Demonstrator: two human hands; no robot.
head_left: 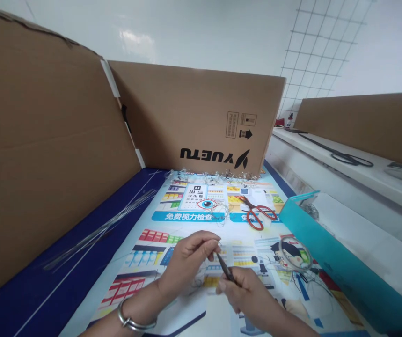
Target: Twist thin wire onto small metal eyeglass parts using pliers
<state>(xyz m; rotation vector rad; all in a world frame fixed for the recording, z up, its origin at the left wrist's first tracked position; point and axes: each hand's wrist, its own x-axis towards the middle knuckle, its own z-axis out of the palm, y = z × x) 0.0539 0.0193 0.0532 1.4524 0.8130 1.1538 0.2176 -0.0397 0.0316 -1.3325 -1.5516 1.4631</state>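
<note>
Left hand [186, 262] closed to a tight pinch, thumb and forefinger on a thin wire [210, 249]; the wire is barely resolved. Right hand [244, 292] curled, fingers closed around a small dark pointed tool [224, 267], probably tweezers or fine pliers; tip close to the left fingertips, contact unclear. Both hands are over a printed poster mat [201, 224].

Landmark: red-handled scissors [259, 213], lying ahead of both hands, unheld. Toward the camera and right of them, a wire hoop [295, 252] with loose wire strands [309, 281] beside it. Right of them, a teal tray [341, 262]. Left of them, long straight wires [98, 234]. Beyond them, small wire pieces [215, 177] line the foot of a cardboard panel [193, 117].

Risks: a slackened pinch could drop the wire onto the busy print, where it would be hard to spot. Springy wire could jolt the tool tip into the left fingers.
</note>
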